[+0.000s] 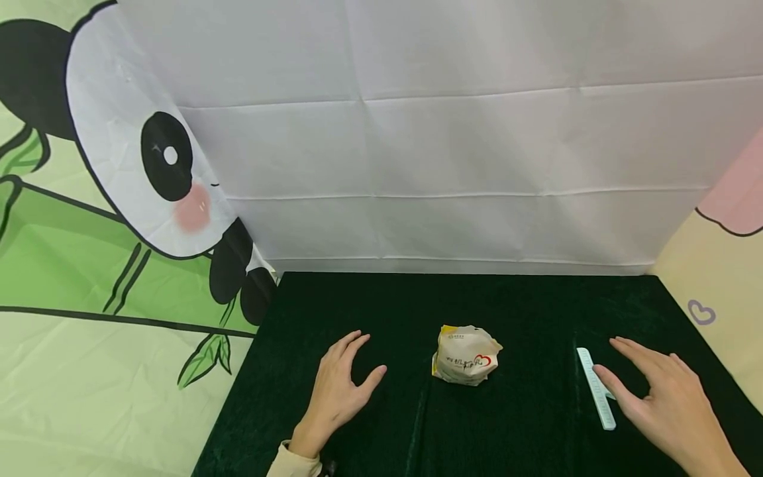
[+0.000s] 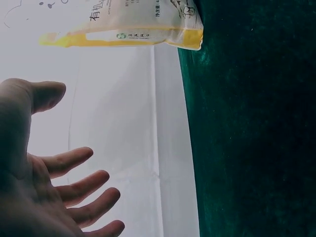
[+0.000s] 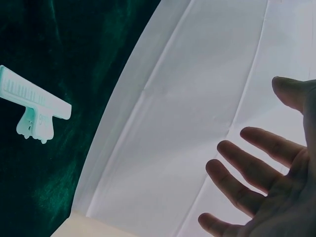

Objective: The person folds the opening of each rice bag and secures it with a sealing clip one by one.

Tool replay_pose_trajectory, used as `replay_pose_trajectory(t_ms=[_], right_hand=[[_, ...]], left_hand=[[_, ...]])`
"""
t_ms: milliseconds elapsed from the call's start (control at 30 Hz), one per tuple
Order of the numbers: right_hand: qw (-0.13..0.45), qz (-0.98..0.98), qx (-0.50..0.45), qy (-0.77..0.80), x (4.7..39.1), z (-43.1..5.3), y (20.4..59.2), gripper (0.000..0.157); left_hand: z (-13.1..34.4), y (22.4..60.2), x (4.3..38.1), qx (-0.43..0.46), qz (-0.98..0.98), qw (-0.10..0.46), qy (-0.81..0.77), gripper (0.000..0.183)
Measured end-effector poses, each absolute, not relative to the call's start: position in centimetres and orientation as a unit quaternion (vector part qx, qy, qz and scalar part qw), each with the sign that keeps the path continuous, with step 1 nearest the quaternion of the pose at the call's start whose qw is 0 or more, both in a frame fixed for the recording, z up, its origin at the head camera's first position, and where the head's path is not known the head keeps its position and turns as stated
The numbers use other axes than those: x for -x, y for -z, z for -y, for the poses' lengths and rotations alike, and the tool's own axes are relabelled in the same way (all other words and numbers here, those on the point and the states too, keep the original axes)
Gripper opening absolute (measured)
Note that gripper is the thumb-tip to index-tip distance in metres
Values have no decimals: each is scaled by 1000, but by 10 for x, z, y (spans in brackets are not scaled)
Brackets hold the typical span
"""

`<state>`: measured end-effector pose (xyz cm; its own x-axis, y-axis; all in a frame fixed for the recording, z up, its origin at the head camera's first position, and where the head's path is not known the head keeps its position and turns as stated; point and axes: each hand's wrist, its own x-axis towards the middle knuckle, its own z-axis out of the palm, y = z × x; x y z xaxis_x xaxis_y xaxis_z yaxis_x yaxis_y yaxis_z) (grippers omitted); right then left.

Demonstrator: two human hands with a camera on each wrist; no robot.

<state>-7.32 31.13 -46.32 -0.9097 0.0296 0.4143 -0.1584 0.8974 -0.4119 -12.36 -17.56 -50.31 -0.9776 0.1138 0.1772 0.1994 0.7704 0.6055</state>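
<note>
A white and yellow packet [image 1: 467,358] with printed characters and a red heart sits crumpled on the dark green table, between the hands. To its left, my left hand [image 1: 338,391] is held with thumb and fingers spread, apart from it. The packet [image 2: 143,22] also shows at the top of the left wrist view. A pale mint bag clip [image 1: 597,389] with a long bar and a short lever lies at the right. Just right of it is my right hand [image 1: 670,404], fingers relaxed and holding nothing. The right wrist view shows the clip [image 3: 37,96] apart from the fingers.
Dark green cloth covers the table [image 1: 357,298]. A white creased sheet [image 1: 447,146] hangs behind its back edge. Printed fabric with a panda [image 1: 137,225] stands on the left, and cream fabric [image 1: 715,271] with a heart on the right.
</note>
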Motion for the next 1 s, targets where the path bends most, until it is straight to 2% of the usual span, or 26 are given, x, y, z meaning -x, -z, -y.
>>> replay_pose_trajectory(t_ms=[1000], right_hand=[[242, 934, -53, -256, 80, -302, 455, 55]], left_hand=[[168, 512, 120, 74, 938, 65, 332, 62]])
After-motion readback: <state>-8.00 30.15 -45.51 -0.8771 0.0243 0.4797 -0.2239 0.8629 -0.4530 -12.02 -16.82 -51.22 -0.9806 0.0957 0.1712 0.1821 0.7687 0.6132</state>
